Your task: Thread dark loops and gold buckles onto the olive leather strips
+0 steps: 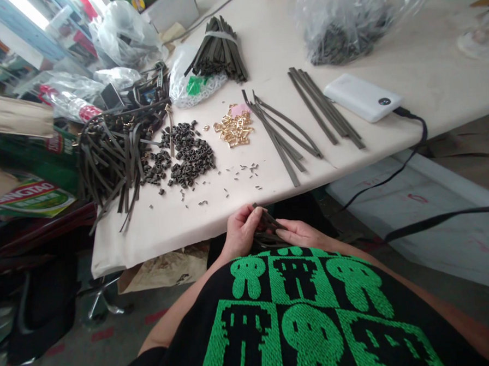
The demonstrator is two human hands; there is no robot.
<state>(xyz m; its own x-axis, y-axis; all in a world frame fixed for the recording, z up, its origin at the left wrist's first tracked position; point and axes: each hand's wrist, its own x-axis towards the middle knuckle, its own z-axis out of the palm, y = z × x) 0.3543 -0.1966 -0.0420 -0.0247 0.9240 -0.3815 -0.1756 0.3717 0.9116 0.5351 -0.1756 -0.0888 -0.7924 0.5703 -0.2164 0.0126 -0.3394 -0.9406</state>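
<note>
The lower run of the dark strips (pixel 269 220) was lost behind the hands and the printed shirt (pixel 307 332), so their number and full length could not be told. The left hand (pixel 242 227) was pinched, thumb against finger, on their upper end; the right hand (pixel 302 233) gripped them close beside it, some of its fingers hidden. Both were just off the near edge of the counter (pixel 157 234). Bare surface showed between that edge and the scattered small bits (pixel 252 167); farther right, loose strips (pixel 287 148) reached close to the edge, and a cable (pixel 424 132) from a white power bank (pixel 361 97) hung past it. The held strips looked narrow and grey-brown. Gold-coloured buckles (pixel 233 131) lay near a heap of dark loops (pixel 192 158). A clear bag (pixel 343 30) ran out of the top of the view.
</note>
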